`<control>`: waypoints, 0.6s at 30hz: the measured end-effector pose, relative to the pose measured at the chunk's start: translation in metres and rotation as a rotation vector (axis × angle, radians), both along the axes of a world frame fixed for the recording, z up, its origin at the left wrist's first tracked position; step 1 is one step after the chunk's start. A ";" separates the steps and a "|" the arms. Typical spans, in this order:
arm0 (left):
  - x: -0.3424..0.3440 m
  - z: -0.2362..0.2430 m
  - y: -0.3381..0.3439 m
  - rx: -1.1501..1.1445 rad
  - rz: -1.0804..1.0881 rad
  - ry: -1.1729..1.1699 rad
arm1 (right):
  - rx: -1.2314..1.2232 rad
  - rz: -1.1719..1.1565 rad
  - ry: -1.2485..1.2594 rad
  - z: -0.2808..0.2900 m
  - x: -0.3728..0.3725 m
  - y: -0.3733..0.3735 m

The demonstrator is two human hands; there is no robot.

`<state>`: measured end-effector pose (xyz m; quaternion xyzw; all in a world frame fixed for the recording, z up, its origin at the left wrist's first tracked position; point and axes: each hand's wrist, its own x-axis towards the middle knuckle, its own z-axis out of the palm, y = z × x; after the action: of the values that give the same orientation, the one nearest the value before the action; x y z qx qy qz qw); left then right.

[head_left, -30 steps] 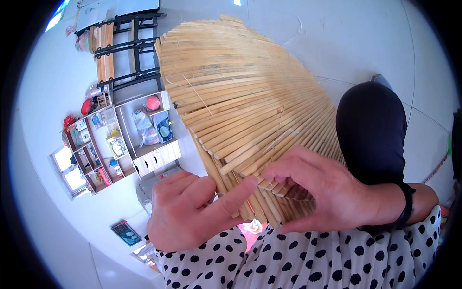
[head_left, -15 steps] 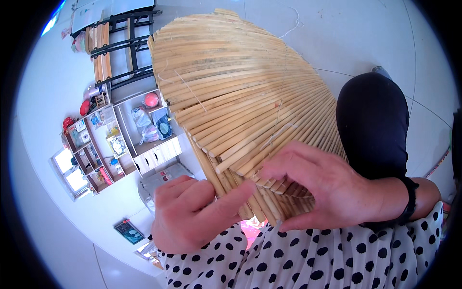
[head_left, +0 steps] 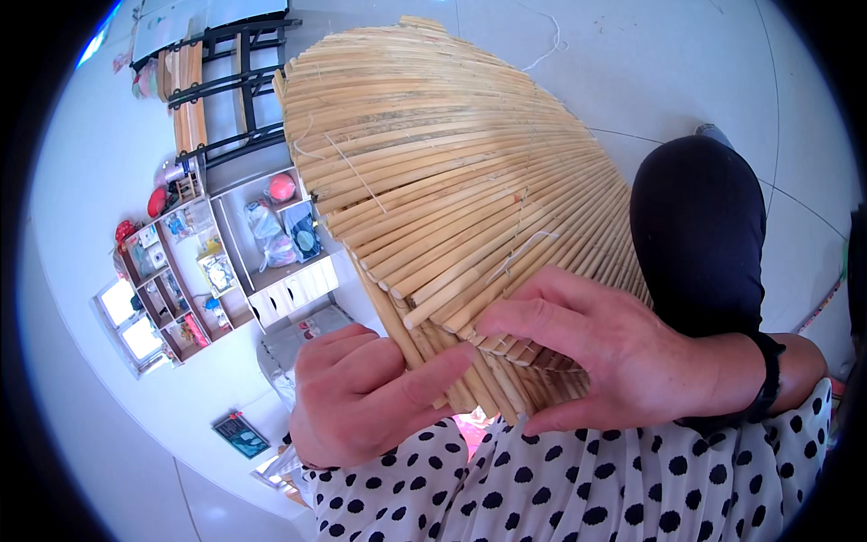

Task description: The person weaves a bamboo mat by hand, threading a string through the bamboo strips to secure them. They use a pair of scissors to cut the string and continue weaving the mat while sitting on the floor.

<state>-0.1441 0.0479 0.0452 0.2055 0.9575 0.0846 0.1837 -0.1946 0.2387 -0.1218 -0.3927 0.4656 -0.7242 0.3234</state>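
Note:
A large curved mat of pale reed sticks, tied with thin white thread, spreads out in front of me. My left hand is curled at the lower left corner of the mat on the loose-ended sticks, index finger extended across them. My right hand grips the lower edge, fingertips on top of the stick ends and thumb low against the underside. Below both hands is a black-and-white polka dot garment.
My dark-clad knee rises to the right of the mat. To the left are a shelving unit with bags and toys, a stack of black metal frames with wooden slats, and a window. A loose string lies on the tiled floor.
The mat has shifted slightly up and left in the view since one second ago. My fingers have adjusted slightly on the stick ends; both hands remain on the mat.

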 end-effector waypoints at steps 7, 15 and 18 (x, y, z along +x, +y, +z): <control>0.010 0.000 -0.003 -0.019 0.077 0.026 | -0.009 -0.015 -0.041 0.002 0.002 0.000; 0.008 -0.012 -0.010 0.047 0.073 0.061 | 0.036 -0.022 -0.062 0.001 -0.002 0.003; 0.009 -0.013 -0.010 0.073 0.080 0.055 | 0.022 -0.011 -0.068 0.001 -0.002 0.003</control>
<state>-0.1353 0.0380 0.0322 0.1760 0.9659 0.1210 0.1462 -0.1969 0.2419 -0.1212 -0.3618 0.4644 -0.7338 0.3391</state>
